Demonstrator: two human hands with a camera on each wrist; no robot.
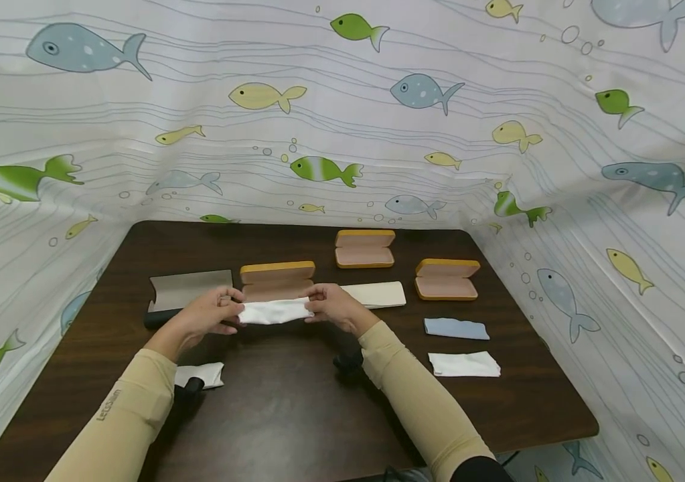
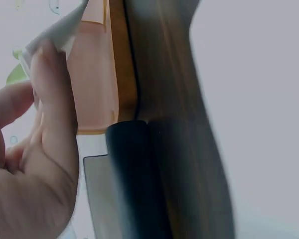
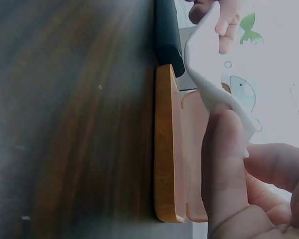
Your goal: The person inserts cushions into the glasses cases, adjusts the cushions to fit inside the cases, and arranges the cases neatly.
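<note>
A folded white cloth [image 1: 276, 311] is stretched between my two hands, above the front of an open yellow glasses case [image 1: 278, 270] with a pinkish lining. My left hand [image 1: 212, 312] pinches the cloth's left end between thumb and fingers. At the other end, my right hand [image 1: 337, 306] pinches it the same way. From the right wrist view, the cloth [image 3: 204, 59] sags and bends between the hands, apart from the case [image 3: 164, 149] below. The left wrist view shows the case's pink inside [image 2: 92, 79] beside the left fingers; only part of the cloth appears there.
Left of the case lies an open dark case [image 1: 191, 289] with grey lining. Two more open yellow cases [image 1: 365, 258] [image 1: 447, 288] stand at the back and right. A cream folded piece [image 1: 381, 294], blue cloth [image 1: 457, 328] and white cloth [image 1: 465, 365] lie rightward; another white cloth [image 1: 212, 375] is near the left forearm.
</note>
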